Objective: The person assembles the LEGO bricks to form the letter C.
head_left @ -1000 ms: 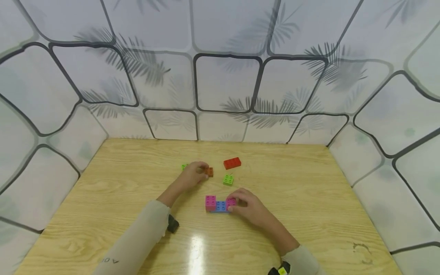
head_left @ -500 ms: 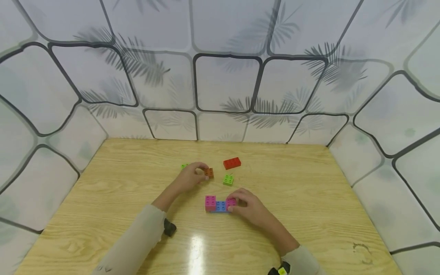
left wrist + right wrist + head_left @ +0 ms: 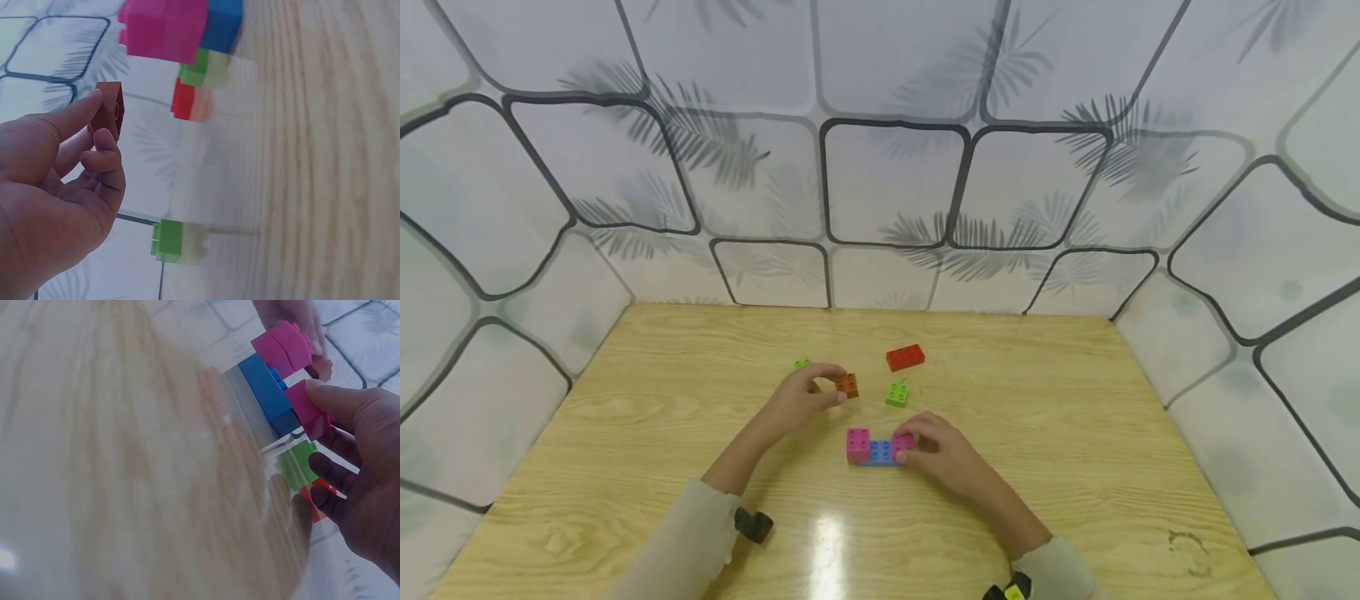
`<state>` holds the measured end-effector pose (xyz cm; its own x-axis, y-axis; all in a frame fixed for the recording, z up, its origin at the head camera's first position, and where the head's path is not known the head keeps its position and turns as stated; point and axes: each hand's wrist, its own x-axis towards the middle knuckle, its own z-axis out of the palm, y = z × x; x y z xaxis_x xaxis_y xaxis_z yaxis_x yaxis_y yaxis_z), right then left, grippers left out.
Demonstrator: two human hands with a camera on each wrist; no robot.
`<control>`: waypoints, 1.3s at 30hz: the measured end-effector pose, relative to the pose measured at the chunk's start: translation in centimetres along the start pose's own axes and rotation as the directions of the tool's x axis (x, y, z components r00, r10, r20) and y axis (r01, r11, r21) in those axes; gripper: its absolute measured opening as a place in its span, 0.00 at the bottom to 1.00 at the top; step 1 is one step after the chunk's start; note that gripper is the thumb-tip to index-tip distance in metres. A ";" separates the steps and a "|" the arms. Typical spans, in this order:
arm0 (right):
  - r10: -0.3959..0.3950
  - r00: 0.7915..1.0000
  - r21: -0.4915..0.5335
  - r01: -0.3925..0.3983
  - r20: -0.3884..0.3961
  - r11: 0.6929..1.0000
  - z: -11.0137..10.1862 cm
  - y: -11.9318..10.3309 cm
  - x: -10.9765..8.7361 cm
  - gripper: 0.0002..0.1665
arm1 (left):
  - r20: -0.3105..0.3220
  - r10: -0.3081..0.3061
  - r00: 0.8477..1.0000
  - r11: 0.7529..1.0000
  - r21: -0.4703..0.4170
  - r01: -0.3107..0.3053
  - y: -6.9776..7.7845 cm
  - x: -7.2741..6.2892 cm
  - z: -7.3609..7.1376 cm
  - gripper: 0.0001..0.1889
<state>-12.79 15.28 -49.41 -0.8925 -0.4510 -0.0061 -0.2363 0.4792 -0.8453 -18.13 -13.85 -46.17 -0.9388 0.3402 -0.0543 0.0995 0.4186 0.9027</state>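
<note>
My left hand [image 3: 799, 400] pinches an orange-brown toy brick [image 3: 847, 385] between thumb and fingers; in the left wrist view this brick [image 3: 110, 111] is held off the table, its hollow underside partly showing. My right hand [image 3: 946, 452] grips the pink brick [image 3: 902, 444] on the right end of a blue brick [image 3: 881, 452]. On the blue brick's left end, pink bricks [image 3: 858, 445] stand higher; the right wrist view shows two pink layers [image 3: 282, 347] there. The blue brick rests on the table, and its middle studs are bare.
A green brick [image 3: 897, 394] lies behind the blue one, with a long red brick [image 3: 906, 357] farther back. Another green brick [image 3: 802, 363] sits beyond my left hand, partly hidden by it. Patterned panels [image 3: 895, 192] border the wooden table [image 3: 1037, 400] at back and sides.
My left hand has lifted the orange-brown brick and drawn it back toward me, slightly leftward. My right hand stays in place on the pink brick.
</note>
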 end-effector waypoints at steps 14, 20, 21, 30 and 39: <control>-0.020 1.000 -0.004 0.020 -0.007 1.000 0.1 0.2 -0.1 0.18 | 0.050 0.017 0.999 0.999 -0.036 -0.015 1.8 -4.4 1.1 0.24; -0.022 1.000 0.005 0.022 -0.012 1.000 0.1 0.0 -0.1 0.18 | 0.103 0.035 0.994 0.999 -0.006 -0.035 1.8 -4.9 1.5 0.21; -0.018 1.000 0.005 0.018 -0.013 1.000 0.1 0.1 -0.1 0.18 | 0.115 0.035 0.993 0.999 0.001 -0.036 1.7 -4.9 1.5 0.20; -0.010 1.000 -0.007 0.010 -0.012 1.000 0.4 0.2 -0.1 0.17 | 0.133 0.037 0.990 0.995 0.085 -0.048 1.5 -4.9 2.0 0.19; 0.009 1.000 -0.004 -0.009 -0.012 1.000 0.3 0.6 0.0 0.18 | 0.094 0.065 0.993 0.984 0.159 -0.080 1.9 -5.1 2.2 0.21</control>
<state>-12.80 15.33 -50.05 -0.8991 -0.4377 -0.0074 -0.2297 0.4860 -0.8432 -12.44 -12.92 -45.16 -0.8951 0.4445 -0.0354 0.2249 0.5185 0.8250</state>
